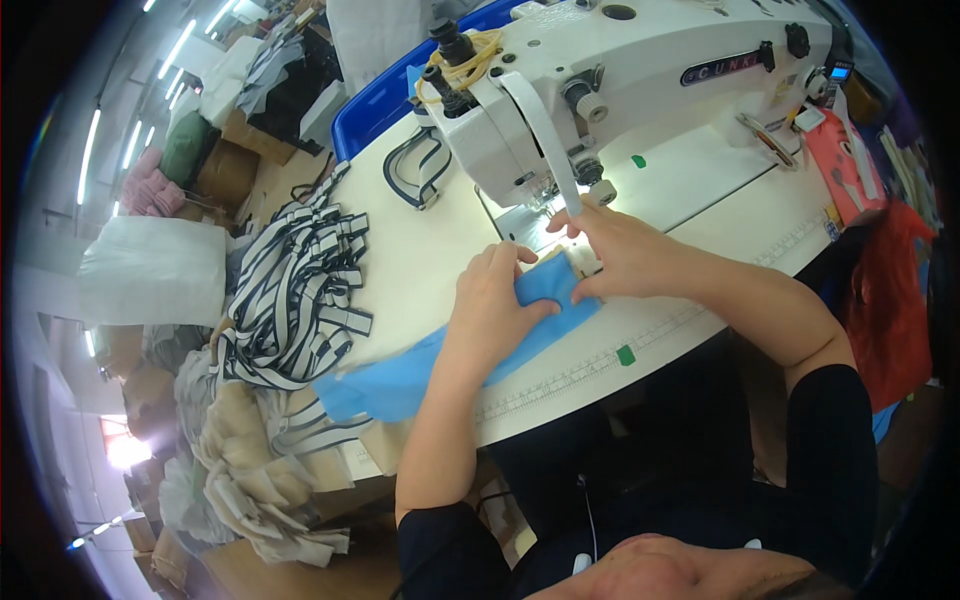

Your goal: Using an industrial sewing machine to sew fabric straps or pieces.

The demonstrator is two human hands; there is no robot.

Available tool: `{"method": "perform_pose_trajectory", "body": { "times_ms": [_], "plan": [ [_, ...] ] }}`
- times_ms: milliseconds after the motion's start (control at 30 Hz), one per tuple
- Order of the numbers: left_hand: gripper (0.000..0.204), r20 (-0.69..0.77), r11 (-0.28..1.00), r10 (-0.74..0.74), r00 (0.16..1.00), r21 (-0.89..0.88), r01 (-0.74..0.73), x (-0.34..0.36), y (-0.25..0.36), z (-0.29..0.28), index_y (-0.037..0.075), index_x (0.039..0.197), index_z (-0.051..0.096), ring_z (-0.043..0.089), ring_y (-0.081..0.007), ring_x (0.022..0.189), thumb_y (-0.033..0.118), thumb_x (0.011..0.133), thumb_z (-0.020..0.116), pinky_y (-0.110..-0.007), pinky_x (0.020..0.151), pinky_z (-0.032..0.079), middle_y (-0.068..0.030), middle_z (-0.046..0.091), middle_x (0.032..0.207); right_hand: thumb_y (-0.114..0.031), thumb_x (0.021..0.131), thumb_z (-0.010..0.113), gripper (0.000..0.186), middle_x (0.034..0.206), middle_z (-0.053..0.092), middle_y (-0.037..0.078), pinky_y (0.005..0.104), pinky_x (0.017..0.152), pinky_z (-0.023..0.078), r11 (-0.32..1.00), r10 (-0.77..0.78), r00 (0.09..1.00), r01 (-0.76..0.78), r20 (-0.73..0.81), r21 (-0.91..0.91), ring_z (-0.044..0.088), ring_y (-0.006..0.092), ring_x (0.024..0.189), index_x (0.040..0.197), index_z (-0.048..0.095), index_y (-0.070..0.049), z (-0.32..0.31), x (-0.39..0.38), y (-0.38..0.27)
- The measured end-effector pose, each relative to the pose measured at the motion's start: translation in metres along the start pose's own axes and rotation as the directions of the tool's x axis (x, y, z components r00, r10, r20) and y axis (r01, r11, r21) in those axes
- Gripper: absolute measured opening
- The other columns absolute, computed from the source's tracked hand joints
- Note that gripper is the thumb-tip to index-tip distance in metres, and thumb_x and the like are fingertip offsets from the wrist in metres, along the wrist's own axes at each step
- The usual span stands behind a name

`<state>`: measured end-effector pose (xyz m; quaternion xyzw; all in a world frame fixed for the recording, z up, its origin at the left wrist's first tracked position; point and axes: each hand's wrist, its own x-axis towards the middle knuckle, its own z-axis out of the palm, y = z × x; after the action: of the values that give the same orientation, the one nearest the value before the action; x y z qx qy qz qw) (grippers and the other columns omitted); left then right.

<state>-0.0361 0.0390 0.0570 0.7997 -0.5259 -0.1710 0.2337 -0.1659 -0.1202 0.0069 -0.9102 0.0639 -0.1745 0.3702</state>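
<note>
A long piece of light blue fabric (pixel 385 388) lies slantwise across the sewing table, its far end close to the needle area of a white sewing machine (pixel 650 100). My left hand (pixel 492 308) presses on the fabric, fingers curled at its far edge and thumb across the top. By the fabric's right end, my right hand (pixel 625 250) has thumb and fingers apart. Its thumb rests at the blue edge, and its index finger is beside the lower tip of the white lever (pixel 545 130). Part of the fabric is hidden under my left hand and forearm.
A heap of black-and-white striped strips (pixel 295 285) covers the table's left side; a striped loop (pixel 418 168) lies behind. Beige cloth pieces (pixel 260 460) hang at the left edge. A ruler tape (pixel 560 375) runs along the front. Red cloth (pixel 895 300) hangs at right.
</note>
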Motion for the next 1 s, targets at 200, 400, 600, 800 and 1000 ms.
{"method": "perform_pose_trajectory", "body": {
  "times_ms": [200, 400, 600, 800, 1000],
  "plan": [
    [0.042, -0.029, 0.998, 0.050, 0.998, 0.029, -0.049, -0.003, -0.004, 0.001, 0.006, 0.092, 0.057, 0.055, -0.0297, 0.087, 0.012, 0.060, 0.083, -0.040, 0.078, 0.045, -0.0098, 0.056, 0.087, -0.022, 0.066, 0.082, 0.056, 0.090, 0.057, 0.007, 0.0321, 0.064, 0.045, 0.962, 0.218, 0.932, -0.256, 0.291, 0.100, 0.056, 0.0197, 0.073, 0.112, 0.054, -0.008, -0.018, 0.010, -0.020],
    [0.040, -0.094, 0.989, 0.142, 0.985, 0.056, -0.137, -0.004, -0.006, 0.002, 0.004, 0.089, 0.056, 0.054, -0.0265, 0.088, 0.009, 0.059, 0.083, -0.036, 0.078, 0.047, -0.0089, 0.055, 0.089, -0.023, 0.072, 0.077, 0.028, 0.077, 0.058, 0.004, 0.0328, 0.064, 0.044, 0.966, 0.163, 0.943, -0.212, 0.289, 0.146, 0.057, 0.0193, 0.072, 0.088, 0.060, -0.007, -0.013, 0.008, -0.015],
    [0.039, 0.039, 0.976, -0.011, 0.999, -0.216, 0.020, -0.004, -0.002, -0.011, 0.004, 0.094, 0.057, 0.061, -0.0227, 0.085, 0.015, 0.066, 0.083, -0.033, 0.077, 0.049, -0.0088, 0.062, 0.088, -0.016, 0.074, 0.076, 0.022, 0.071, 0.059, 0.002, 0.0258, 0.061, 0.043, 0.878, 0.142, 0.953, -0.246, 0.267, 0.411, 0.053, 0.0113, 0.066, 0.084, 0.060, -0.004, -0.012, 0.006, -0.015],
    [0.039, 0.226, 0.972, -0.171, 0.959, -0.123, 0.202, -0.003, -0.004, -0.017, 0.002, 0.100, 0.068, 0.066, -0.0278, 0.073, 0.028, 0.072, 0.077, -0.034, 0.071, 0.051, -0.0168, 0.066, 0.077, -0.012, 0.075, 0.076, 0.022, 0.074, 0.059, 0.001, 0.0245, 0.063, 0.044, 0.808, 0.140, 0.946, -0.279, 0.291, 0.518, 0.053, 0.0085, 0.069, 0.084, 0.058, -0.004, -0.011, 0.007, -0.014],
    [0.036, 0.188, 0.975, -0.140, 0.972, -0.145, 0.168, -0.004, -0.007, -0.018, 0.001, 0.094, 0.070, 0.064, -0.0261, 0.065, 0.028, 0.071, 0.078, -0.033, 0.065, 0.051, -0.0159, 0.065, 0.071, -0.005, 0.075, 0.075, 0.026, 0.078, 0.059, 0.000, 0.0229, 0.065, 0.044, 0.728, 0.112, 0.951, -0.276, 0.288, 0.628, 0.053, 0.0069, 0.071, 0.092, 0.056, -0.005, -0.007, 0.007, -0.011]
  ]
}}
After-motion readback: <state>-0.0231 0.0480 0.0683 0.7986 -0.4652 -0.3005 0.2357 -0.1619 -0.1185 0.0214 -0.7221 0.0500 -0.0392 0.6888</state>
